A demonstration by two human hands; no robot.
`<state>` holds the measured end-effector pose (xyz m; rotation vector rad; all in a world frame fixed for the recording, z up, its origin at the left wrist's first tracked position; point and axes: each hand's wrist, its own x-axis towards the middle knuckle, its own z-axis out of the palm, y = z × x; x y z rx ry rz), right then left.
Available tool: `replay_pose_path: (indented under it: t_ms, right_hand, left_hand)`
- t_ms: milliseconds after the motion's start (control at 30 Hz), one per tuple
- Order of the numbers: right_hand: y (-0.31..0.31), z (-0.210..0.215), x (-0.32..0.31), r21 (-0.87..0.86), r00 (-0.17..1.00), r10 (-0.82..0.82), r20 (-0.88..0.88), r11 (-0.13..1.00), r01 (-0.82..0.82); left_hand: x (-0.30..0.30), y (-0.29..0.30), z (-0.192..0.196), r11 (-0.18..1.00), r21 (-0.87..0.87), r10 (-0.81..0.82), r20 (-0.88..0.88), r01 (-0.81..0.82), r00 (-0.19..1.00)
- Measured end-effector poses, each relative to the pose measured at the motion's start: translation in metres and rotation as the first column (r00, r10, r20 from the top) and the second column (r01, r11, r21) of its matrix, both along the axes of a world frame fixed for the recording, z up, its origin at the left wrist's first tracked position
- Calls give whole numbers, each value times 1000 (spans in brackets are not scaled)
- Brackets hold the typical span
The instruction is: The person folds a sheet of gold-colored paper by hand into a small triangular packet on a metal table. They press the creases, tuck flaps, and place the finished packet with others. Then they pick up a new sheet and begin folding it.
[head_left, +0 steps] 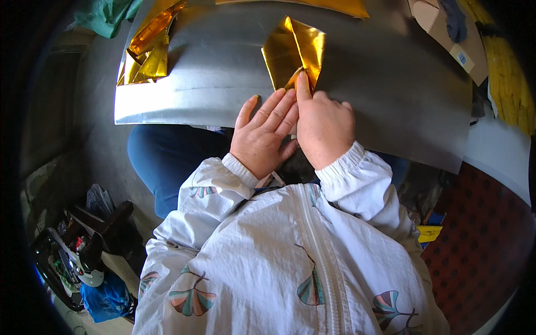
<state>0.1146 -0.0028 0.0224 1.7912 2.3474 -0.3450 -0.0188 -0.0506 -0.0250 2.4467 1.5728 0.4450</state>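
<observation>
A sheet of shiny gold foil paper (pixel 310 46), folded with pointed corners and a crease down its middle, lies on the grey metal tabletop (pixel 223 72). My left hand (pixel 265 125) rests palm down at its near edge, fingers stretched out and fingertips on the foil. My right hand (pixel 324 120) presses its extended index finger on the fold near the centre, with the other fingers curled in. Both hands hide the near end of the piece. Whether the curled fingers hold anything cannot be seen.
Folded gold foil pieces (pixel 153 58) lie at the table's left end, and more gold foil (pixel 312 4) at the far edge. Cardboard (pixel 472 53) and yellow material (pixel 508 84) are at the far right. A dark crate of odds and ends (pixel 72 262) stands lower left.
</observation>
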Motion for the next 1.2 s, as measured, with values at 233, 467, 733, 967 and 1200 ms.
replay_pose_path:
  t_ms: [233, 467, 733, 967, 1200]
  right_hand:
    - [13, 1, 1, -174, 984, -121, -130, 980, 97]
    - [19, 4, 0, -221, 979, -141, -144, 969, 107]
    - [11, 7, 0, -196, 981, -141, -131, 974, 113]
    - [18, 2, 1, -154, 988, -98, -117, 985, 79]
    - [8, 3, 4, -140, 989, -92, -119, 987, 75]
  left_hand:
    - [1, 1, 1, 1000, -13, 28, -2, -28, 1000]
    - [3, -1, 1, 999, -26, 43, 26, -42, 999]
    - [2, 1, 1, 999, -24, 26, -5, -26, 1000]
    - [1, 0, 2, 999, -25, 43, 23, -43, 999]
    - [3, -8, 1, 997, -43, 65, 0, -64, 998]
